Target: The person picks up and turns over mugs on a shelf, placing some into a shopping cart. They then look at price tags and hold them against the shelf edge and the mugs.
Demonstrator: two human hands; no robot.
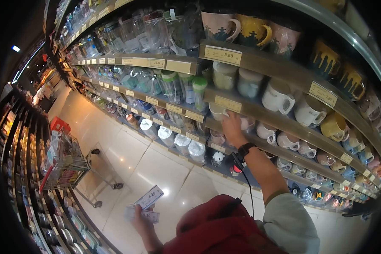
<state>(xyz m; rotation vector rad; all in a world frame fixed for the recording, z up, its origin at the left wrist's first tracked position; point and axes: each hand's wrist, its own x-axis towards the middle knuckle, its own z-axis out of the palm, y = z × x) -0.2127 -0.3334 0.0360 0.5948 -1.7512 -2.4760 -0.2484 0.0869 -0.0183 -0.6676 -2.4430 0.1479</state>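
Price cards [151,197] sat pinched and fanned in the left hand [143,218], likely so both could be read; the right hand [232,126] reached over the shelf edge [213,124] beside a white cup [216,111], grip unclear, with mugs [277,97] up to its right.

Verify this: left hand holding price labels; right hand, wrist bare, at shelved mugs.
The wrist isn't bare: the head view shows a dark wristband below the right hand, which is at the shelved mugs. The left hand holds price labels.
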